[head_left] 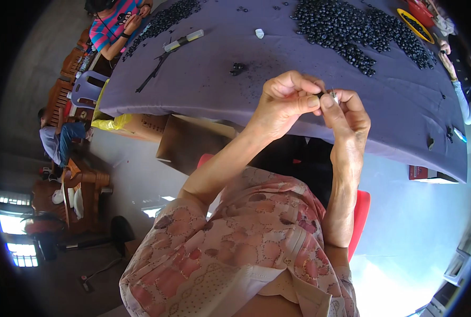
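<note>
My two hands meet above the near edge of a table with a purple-grey cloth point(193, 79). My left hand point(288, 103) is closed, its thumb and forefinger pinching a small dark bead-like piece point(320, 95). Fingertips of my right hand point(350, 116) press together right beside that piece. A small pale, thin thing point(335, 97) shows between the right fingers, too small to name. Beyond my hands, a little cluster of black pieces point(238, 69) lies on the cloth among dark crumbs.
A large heap of shiny black round pieces point(341, 31) covers the far right; another heap point(167, 17) lies far left. A clear tube point(184, 40) and a white scrap point(259, 33) rest between. Other people sit at left and right. A cardboard box point(190, 142) stands below the edge.
</note>
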Motion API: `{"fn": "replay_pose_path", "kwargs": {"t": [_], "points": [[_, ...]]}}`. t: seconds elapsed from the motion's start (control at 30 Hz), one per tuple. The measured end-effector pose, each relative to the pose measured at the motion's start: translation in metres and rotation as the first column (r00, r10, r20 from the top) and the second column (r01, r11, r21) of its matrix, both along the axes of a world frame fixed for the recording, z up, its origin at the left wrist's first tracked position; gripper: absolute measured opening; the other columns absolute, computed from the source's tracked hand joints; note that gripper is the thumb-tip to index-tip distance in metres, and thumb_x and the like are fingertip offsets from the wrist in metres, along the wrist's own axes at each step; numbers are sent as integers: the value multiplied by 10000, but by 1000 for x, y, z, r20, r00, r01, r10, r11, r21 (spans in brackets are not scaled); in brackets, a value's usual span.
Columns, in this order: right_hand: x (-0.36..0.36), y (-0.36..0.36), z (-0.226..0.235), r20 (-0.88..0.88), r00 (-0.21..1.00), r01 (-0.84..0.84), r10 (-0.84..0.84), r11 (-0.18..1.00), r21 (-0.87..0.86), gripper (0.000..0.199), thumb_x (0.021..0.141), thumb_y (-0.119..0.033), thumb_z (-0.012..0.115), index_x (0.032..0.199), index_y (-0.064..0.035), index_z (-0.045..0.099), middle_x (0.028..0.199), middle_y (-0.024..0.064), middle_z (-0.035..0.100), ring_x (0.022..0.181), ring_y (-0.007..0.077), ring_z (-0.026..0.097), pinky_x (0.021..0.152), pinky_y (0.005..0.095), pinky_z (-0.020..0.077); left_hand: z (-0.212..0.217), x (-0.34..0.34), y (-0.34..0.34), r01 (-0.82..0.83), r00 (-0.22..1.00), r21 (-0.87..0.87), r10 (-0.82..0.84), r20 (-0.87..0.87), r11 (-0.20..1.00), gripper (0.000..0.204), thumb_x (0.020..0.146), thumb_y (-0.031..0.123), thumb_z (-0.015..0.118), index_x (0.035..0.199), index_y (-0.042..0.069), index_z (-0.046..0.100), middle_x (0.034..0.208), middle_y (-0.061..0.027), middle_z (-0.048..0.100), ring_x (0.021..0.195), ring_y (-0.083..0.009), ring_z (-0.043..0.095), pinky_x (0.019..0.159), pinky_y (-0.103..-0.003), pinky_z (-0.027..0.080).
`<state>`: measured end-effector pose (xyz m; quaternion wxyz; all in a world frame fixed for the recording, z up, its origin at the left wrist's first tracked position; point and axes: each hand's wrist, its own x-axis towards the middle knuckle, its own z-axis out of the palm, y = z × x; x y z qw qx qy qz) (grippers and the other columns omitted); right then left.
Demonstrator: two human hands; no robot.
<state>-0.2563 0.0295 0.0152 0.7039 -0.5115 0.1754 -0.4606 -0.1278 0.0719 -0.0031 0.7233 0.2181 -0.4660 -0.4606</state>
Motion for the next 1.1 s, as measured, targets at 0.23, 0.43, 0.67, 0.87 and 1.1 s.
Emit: {"fn": "replay_pose_path", "kwargs": {"t": [0.23, 0.43, 0.67, 0.87, 1.1], "points": [[24, -3, -15, 32, 999, -26, 24, 996, 86, 48, 782, -57, 572, 829, -49, 563, 633, -30, 517, 539, 19, 380, 497, 162, 282, -18, 16, -2, -31, 994, 76, 39, -101, 997, 120, 771, -6, 566, 879, 41, 588, 912, -138, 568, 741, -165, 548, 660, -261, 453], [30, -49, -41, -536, 690, 136, -487, 814, -565, 173, 735, -91, 614, 893, -41, 565, 741, 57, 570, 695, 179, 556, 619, 283, 430, -11, 106, 24, -818, 444, 47, 576, 687, 574, 192, 728, -57, 580, 888, 44, 614, 822, -5, 599, 731, -70, 546, 669, -188, 439], [1, -130, -64, -571, 443, 34, -691, 649, -760, 212, 698, -76, 622, 904, -80, 575, 845, 124, 580, 754, 326, 566, 645, 388, 437, -53, 182, 32, -869, -107, -300, 441, 891, 394, 194, 678, -88, 567, 820, 40, 601, 872, -68, 577, 701, -170, 532, 628, -254, 434], [-36, -207, -80, -548, 333, 125, -767, 612, -781, 201, 727, -141, 604, 918, -88, 574, 823, 130, 592, 754, 314, 574, 665, 371, 443, -18, 151, -13, -745, -239, -501, 524, 817, 441, 174, 694, -34, 584, 833, 70, 599, 982, -71, 564, 857, -236, 539, 716, -303, 446], [32, -312, -64, -516, 421, -7, -746, 566, -824, 224, 745, -113, 525, 964, -111, 573, 887, 142, 588, 795, 332, 564, 711, 388, 448, -42, 175, -214, -768, 279, -112, 487, 827, 630, 248, 751, 164, 592, 980, 72, 564, 1052, -119, 529, 974, -280, 515, 812, -350, 413]]}}
